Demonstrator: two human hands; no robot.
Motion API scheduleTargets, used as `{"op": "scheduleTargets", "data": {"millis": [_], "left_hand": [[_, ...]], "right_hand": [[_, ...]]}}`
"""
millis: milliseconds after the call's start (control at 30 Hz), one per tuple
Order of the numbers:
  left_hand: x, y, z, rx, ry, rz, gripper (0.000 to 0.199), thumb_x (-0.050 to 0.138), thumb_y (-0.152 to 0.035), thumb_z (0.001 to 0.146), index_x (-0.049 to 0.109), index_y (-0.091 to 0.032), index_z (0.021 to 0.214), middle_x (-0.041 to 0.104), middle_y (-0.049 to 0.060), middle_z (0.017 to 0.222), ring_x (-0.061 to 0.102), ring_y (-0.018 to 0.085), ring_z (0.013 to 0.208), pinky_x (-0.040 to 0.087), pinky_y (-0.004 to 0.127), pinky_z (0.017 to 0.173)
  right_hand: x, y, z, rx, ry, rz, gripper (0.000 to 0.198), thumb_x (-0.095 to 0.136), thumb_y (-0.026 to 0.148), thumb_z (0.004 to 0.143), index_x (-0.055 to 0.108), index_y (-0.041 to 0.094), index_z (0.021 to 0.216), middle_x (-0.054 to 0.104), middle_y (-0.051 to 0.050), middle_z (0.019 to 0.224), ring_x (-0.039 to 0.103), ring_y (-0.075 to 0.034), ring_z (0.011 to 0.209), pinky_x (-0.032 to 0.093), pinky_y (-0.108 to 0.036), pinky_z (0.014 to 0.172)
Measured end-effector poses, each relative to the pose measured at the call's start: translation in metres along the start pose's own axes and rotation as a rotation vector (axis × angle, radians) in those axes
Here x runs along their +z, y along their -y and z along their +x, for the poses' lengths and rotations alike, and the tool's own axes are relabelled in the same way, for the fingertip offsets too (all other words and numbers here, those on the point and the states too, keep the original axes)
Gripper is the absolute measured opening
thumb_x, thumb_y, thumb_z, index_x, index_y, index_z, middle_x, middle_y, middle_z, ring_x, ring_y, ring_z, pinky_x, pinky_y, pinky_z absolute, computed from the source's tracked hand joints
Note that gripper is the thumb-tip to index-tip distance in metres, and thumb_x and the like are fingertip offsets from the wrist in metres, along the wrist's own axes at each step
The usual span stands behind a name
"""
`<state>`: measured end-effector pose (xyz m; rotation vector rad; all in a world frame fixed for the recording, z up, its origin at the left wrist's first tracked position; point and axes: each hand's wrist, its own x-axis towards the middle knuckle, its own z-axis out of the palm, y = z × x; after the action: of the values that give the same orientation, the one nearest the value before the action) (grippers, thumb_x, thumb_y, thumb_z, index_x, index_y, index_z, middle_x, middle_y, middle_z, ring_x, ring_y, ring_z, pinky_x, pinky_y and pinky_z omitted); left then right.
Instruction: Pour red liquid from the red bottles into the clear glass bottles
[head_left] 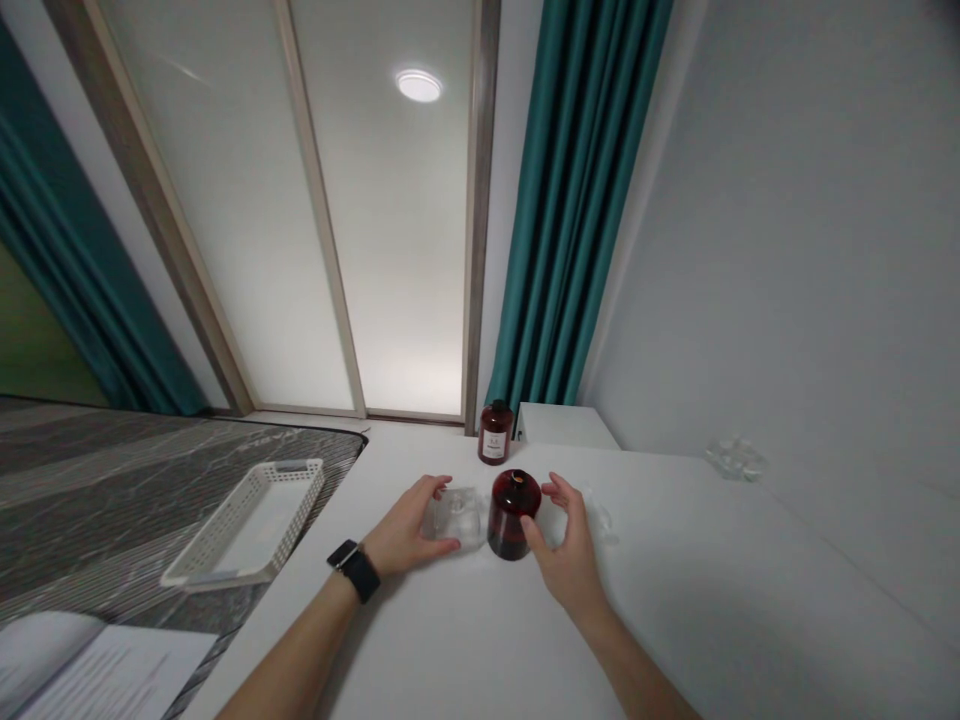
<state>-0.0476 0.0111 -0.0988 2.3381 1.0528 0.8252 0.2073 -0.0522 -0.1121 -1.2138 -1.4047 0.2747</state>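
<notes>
A dark red glass bottle (510, 535) with a narrow open neck stands upright on the white table. My right hand (568, 545) is at its right side, thumb overlapping the bottle's front edge and fingers spread behind; no firm grip shows. Just left of the bottle is a clear, boxy glass or plastic piece (461, 515). Around its left side curves my left hand (411, 525), thumb in front and fingers behind, spread apart; whether they touch it I cannot tell. A black watch (355, 570) is on my left wrist. Some clear, blurred material (602, 522) lies right of my right hand.
Behind, a labelled dark red bottle (495, 435) stands near the white table's (465, 640) far edge. A clear faceted object (736, 459) lies by the right wall. To the left are a white perforated basket (191, 578) and an open book (127, 670).
</notes>
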Motion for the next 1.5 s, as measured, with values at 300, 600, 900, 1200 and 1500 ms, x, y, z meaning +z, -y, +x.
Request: {"op": "scheduleTargets", "data": {"millis": [300, 600, 900, 1200, 1500], "left_hand": [[0.002, 0.008, -0.001, -0.073, -0.017, 0.023, 0.06, 0.076, -0.032, 0.07, 0.05, -0.018, 0.123, 0.064, 0.009, 0.106, 0.063, 0.028, 0.097, 0.051, 0.045, 0.09], [-0.003, -0.001, 0.002, -0.067, -0.176, -0.09, 0.056, 0.073, -0.032, 0.075, 0.047, -0.018, 0.123, 0.062, 0.007, 0.108, 0.061, 0.026, 0.101, 0.049, 0.043, 0.094], [-0.001, -0.006, 0.003, -0.023, -0.212, -0.065, 0.058, 0.072, -0.033, 0.076, 0.047, -0.02, 0.127, 0.061, 0.008, 0.112, 0.06, 0.027, 0.103, 0.049, 0.044, 0.092], [0.005, -0.01, 0.003, 0.001, -0.178, -0.061, 0.06, 0.074, -0.029, 0.075, 0.047, -0.02, 0.128, 0.06, 0.008, 0.112, 0.059, 0.027, 0.104, 0.048, 0.045, 0.096], [0.009, -0.006, 0.0, 0.009, -0.149, -0.094, 0.058, 0.073, -0.031, 0.077, 0.048, -0.019, 0.127, 0.061, 0.008, 0.11, 0.059, 0.026, 0.103, 0.047, 0.044, 0.096]], "right_hand": [[0.001, -0.003, -0.001, -0.003, 0.071, -0.065, 0.064, 0.067, 0.028, 0.08, 0.039, 0.022, 0.137, 0.058, -0.012, 0.129, 0.054, -0.03, 0.12, 0.04, -0.054, 0.104], [0.005, -0.003, -0.004, 0.008, 0.047, -0.141, 0.051, 0.068, 0.031, 0.078, 0.051, 0.021, 0.126, 0.063, -0.011, 0.124, 0.056, -0.031, 0.114, 0.043, -0.051, 0.1], [-0.005, -0.004, 0.003, -0.124, 0.108, -0.317, 0.05, 0.065, 0.033, 0.083, 0.049, 0.025, 0.129, 0.059, -0.011, 0.131, 0.052, -0.034, 0.122, 0.037, -0.054, 0.1], [0.015, -0.001, -0.003, -0.052, 0.098, -0.334, 0.095, 0.076, 0.034, 0.074, 0.022, 0.02, 0.15, 0.056, -0.018, 0.136, 0.055, -0.038, 0.119, 0.036, -0.059, 0.103], [0.016, -0.003, 0.005, 0.139, 0.187, -0.16, 0.089, 0.072, 0.032, 0.075, 0.025, 0.021, 0.15, 0.054, -0.015, 0.139, 0.052, -0.035, 0.126, 0.042, -0.054, 0.104]]}}
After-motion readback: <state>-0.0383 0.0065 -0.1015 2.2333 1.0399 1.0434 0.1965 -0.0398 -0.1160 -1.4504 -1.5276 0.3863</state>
